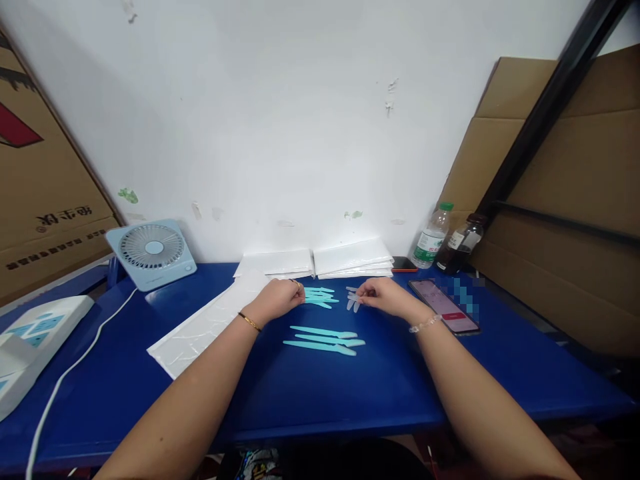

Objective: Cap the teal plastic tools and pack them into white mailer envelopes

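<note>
Over the middle of the blue table, my left hand (280, 298) is closed at the left ends of a small heap of teal eyebrow razors (323, 298). Its fingertips are pinched on a razor handle, partly hidden by the hand. To the right, my right hand (381, 295) pinches a translucent blade cap (353, 299) at a little group of such caps. Nearer me lie three more razors (323, 340), side by side with their paler blade ends to the right. They are apart from both hands.
White padded packs (353, 259) are stacked by the wall, and a flat white sleeve (200, 333) lies left. A blue fan (153, 253) and power strip (47, 347) with a white cable stand further left. At right are a phone (445, 307), water bottle (433, 237) and dark bottle (460, 247).
</note>
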`<control>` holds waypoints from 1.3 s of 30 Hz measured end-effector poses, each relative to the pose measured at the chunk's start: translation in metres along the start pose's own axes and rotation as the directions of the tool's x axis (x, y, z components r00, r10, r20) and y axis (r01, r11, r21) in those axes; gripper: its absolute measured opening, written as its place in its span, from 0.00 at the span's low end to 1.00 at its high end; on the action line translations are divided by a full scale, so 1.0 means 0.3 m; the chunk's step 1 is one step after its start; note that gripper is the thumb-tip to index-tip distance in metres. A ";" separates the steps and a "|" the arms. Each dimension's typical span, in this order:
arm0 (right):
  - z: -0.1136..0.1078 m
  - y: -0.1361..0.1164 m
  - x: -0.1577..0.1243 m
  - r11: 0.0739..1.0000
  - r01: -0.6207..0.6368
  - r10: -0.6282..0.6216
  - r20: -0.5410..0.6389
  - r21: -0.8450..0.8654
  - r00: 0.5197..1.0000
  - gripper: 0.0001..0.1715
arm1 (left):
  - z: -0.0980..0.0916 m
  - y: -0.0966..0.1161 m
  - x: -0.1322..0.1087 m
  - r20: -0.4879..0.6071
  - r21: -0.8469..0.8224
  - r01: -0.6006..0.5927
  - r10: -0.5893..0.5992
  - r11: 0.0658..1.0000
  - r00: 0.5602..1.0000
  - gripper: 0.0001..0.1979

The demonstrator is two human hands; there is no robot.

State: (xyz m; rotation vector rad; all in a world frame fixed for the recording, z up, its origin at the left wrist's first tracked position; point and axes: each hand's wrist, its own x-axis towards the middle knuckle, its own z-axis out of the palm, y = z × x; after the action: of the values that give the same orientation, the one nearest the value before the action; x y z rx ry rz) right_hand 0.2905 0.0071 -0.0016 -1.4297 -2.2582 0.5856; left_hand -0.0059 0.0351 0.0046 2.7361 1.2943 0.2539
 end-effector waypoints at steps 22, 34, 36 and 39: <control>0.074 -0.086 0.002 0.946 0.278 -0.265 0.096 -0.166 0.959 0.05 | 0.008 0.060 -0.005 0.074 -0.067 -0.210 0.215 0.975 0.974 0.09; 0.027 -0.130 -0.056 0.979 0.195 -0.201 0.339 0.053 0.919 0.10 | -0.013 0.047 -0.007 -0.025 -0.068 -0.088 0.086 0.994 0.996 0.10; 0.050 -0.155 -0.063 0.971 0.238 -0.215 0.376 -0.017 0.901 0.05 | -0.015 0.059 -0.011 0.006 -0.116 -0.109 0.110 0.987 0.994 0.10; 0.078 -0.165 -0.056 0.945 0.280 -0.225 0.289 -0.168 0.931 0.05 | -0.006 0.081 -0.016 0.079 -0.228 -0.138 0.160 0.964 0.984 0.13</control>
State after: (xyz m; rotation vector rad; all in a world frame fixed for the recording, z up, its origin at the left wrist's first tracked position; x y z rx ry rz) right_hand 0.2478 -0.0306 0.0042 -1.1739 -2.7348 0.4949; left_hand 0.0093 0.0160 0.0097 2.6208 0.9727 0.2578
